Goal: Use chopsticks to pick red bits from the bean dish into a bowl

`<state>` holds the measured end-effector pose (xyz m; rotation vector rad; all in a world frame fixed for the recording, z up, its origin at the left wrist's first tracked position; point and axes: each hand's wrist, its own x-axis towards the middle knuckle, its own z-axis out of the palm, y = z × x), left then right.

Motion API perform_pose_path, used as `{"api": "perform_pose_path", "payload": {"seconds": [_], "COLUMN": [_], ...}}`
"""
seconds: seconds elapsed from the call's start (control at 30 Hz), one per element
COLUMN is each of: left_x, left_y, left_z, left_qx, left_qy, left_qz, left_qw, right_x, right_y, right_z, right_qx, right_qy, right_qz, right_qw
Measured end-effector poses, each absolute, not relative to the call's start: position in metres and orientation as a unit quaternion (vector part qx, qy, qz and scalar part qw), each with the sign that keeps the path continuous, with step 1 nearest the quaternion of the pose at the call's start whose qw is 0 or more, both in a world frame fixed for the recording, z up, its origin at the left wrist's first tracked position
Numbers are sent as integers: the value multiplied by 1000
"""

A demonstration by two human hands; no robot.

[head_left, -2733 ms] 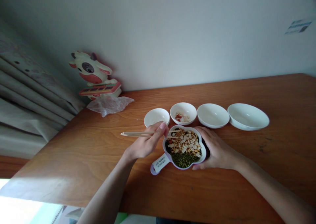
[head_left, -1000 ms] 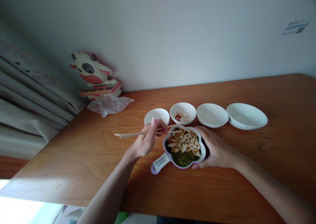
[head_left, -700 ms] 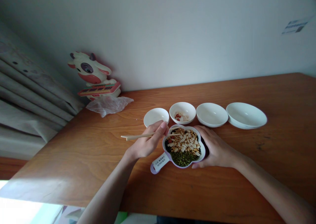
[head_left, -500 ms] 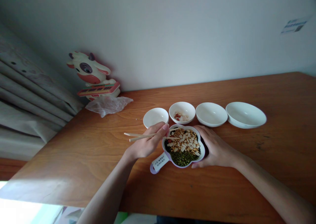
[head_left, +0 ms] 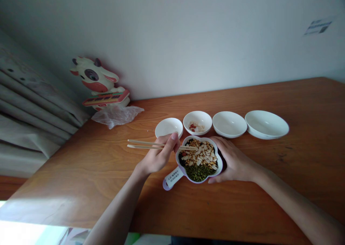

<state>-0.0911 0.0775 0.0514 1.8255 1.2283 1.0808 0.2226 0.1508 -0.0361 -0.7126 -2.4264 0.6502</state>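
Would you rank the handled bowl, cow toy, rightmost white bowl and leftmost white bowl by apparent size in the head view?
Cow toy and handled bowl: too alike to rank
Rightmost white bowl
Leftmost white bowl, partly hidden

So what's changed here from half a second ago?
The chopsticks in your left hand have closed: their tips, spread apart before, now sit together over the peanuts. Nothing was let go. Your right hand still grips the container, and the white bowls stay in their row.

Handle label (head_left: 174, 176), wall sticker (head_left: 318, 27) illegible.
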Motion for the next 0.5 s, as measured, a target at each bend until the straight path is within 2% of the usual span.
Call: {"api": "perform_pose_path", "payload": {"seconds": [0.13,0.5], "left_x": [-91,-90], "left_y": [77,77], "left_z": [53,59], "left_qx": [709,714], "left_qy": [451,476], "left_qz": [386,384], "left_qw": [381,342], "right_x": [223,222], "right_y": [151,150], "right_z": [-38,-32], "right_qx": [-264,-258], "right_qy": [-897,-895], "right_qz": [240,249], "right_qw": [260,266]}}
